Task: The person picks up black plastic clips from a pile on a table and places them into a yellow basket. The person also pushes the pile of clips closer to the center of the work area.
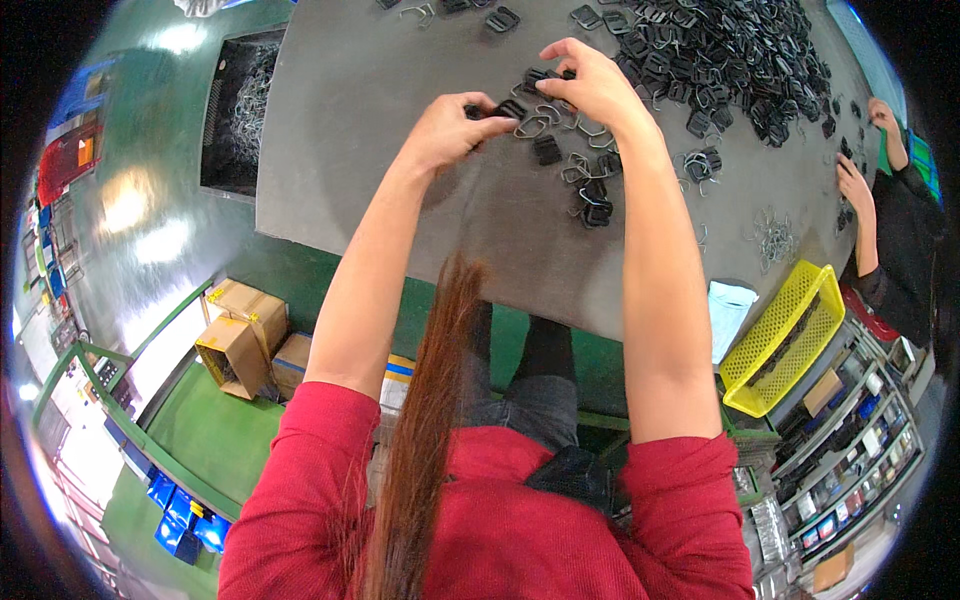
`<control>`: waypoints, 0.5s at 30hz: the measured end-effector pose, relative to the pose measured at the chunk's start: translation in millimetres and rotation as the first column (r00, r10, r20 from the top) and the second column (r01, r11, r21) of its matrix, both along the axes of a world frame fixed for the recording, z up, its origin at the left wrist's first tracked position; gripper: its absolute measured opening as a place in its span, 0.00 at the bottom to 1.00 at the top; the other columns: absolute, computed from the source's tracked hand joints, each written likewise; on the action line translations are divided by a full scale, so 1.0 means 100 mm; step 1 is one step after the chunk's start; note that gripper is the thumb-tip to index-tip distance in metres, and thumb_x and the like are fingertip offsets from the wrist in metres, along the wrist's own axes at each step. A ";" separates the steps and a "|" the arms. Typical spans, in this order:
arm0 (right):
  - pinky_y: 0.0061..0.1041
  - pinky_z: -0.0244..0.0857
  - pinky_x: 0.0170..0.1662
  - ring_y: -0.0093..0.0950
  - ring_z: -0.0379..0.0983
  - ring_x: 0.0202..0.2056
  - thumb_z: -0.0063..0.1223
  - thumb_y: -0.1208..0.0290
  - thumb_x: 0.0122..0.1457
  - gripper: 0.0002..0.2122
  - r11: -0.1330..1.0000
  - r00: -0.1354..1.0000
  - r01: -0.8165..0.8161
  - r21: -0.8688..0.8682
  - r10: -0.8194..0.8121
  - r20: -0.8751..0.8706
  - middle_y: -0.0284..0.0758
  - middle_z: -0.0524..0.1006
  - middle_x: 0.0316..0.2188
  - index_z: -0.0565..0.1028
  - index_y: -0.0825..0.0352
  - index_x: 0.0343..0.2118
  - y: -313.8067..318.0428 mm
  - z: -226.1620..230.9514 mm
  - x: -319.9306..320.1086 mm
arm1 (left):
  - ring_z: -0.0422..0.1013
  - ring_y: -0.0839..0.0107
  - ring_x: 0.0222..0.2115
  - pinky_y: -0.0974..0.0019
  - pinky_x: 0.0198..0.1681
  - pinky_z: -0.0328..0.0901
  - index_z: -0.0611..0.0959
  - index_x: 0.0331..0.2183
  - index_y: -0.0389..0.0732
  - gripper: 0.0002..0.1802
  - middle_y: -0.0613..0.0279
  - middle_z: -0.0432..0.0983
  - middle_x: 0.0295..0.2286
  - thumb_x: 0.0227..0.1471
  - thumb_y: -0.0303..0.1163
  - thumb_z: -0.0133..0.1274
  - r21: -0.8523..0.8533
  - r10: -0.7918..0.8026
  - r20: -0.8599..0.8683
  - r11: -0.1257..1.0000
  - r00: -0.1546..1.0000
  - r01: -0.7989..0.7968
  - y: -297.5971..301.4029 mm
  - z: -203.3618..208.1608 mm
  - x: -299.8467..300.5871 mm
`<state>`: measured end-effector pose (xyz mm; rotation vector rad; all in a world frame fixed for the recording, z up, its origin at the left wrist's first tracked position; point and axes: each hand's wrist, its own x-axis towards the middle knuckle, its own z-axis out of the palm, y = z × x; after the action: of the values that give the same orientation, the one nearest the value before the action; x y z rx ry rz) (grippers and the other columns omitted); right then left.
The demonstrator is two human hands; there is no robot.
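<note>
My left hand (457,130) is closed on a black buckle (510,109), pinched between thumb and fingers above the grey table (350,150). Up and to the right, my right hand (590,85) has its thumb and fingertips at another black buckle (535,78); whether it grips that piece firmly is hard to see. Bent wire loops (533,126) lie just below the two hands. A loose black buckle (547,150) rests beside them, and a small cluster of buckles with wire loops (595,200) sits nearer to me.
A large heap of black buckles (720,60) covers the table's far right. Wire pieces (773,238) lie near a yellow basket (785,340) at the right edge. A co-worker's hands (855,185) are beyond. At left stands a dark bin (215,150) of wire parts; cardboard boxes (240,340) sit below.
</note>
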<state>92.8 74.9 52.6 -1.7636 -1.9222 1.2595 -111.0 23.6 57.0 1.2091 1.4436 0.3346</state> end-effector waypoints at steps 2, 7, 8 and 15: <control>0.34 0.65 0.44 0.36 0.72 0.42 0.61 0.64 0.43 0.21 0.994 0.956 -0.106 0.025 0.095 0.278 0.40 0.76 0.38 0.71 0.61 0.42 0.03 0.06 -0.11 | 0.62 0.81 0.16 0.73 0.17 0.56 0.79 0.26 0.38 0.15 0.69 0.70 0.17 0.41 0.39 0.62 -0.041 0.031 -0.006 0.999 0.999 -0.032 -0.01 0.04 -0.18; 0.36 0.65 0.46 0.39 0.72 0.43 0.61 0.64 0.43 0.20 0.973 0.807 -0.226 -0.044 0.212 0.551 0.41 0.76 0.38 0.72 0.58 0.42 0.16 0.02 -0.30 | 0.64 0.82 0.17 0.77 0.17 0.55 0.77 0.24 0.42 0.12 0.72 0.68 0.16 0.45 0.39 0.60 -0.140 0.250 0.214 0.965 0.944 -0.223 -0.08 0.16 -0.35; 0.36 0.65 0.46 0.39 0.72 0.44 0.61 0.64 0.43 0.19 0.972 0.812 -0.225 -0.065 0.224 0.538 0.41 0.76 0.39 0.73 0.58 0.41 0.17 0.03 -0.31 | 0.64 0.82 0.17 0.77 0.18 0.56 0.77 0.24 0.42 0.12 0.72 0.68 0.17 0.45 0.39 0.60 -0.151 0.281 0.228 0.956 0.932 -0.251 -0.11 0.13 -0.38; 0.32 0.67 0.39 0.33 0.74 0.35 0.63 0.64 0.41 0.16 0.990 0.979 -0.108 -0.085 0.121 0.164 0.40 0.77 0.31 0.75 0.64 0.34 -0.05 0.01 -0.14 | 0.65 0.82 0.18 0.77 0.20 0.58 0.77 0.26 0.43 0.11 0.72 0.69 0.18 0.45 0.39 0.59 -0.188 0.466 0.236 0.883 0.853 -0.431 -0.33 0.12 -0.13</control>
<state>79.0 70.1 53.4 -1.8759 -2.1234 1.2732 -123.9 -9.4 69.4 0.6739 1.4658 0.6934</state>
